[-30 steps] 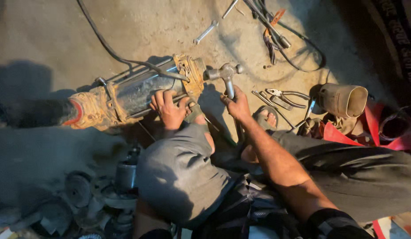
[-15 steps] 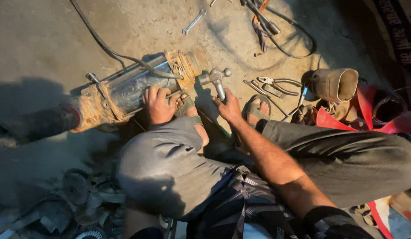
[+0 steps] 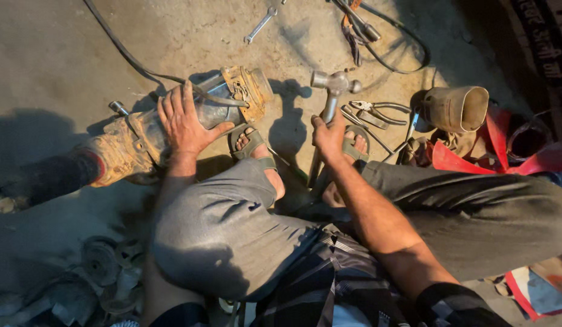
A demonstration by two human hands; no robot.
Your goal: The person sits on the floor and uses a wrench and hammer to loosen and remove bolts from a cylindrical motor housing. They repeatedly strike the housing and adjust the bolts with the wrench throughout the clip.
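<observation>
From the head view, the left hand [image 3: 185,124] lies flat, fingers spread, on the dirty motor [image 3: 172,124] at the left, pinning it down. The right hand [image 3: 330,134] grips a hammer [image 3: 332,91], head lifted, ready to hit.

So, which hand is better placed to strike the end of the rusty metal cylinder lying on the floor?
Right. The right hand already grips the steel ball-peen hammer, head raised beside the rusty metal cylinder. The left hand lies flat on that cylinder, holding it down, and has no tool.
</observation>
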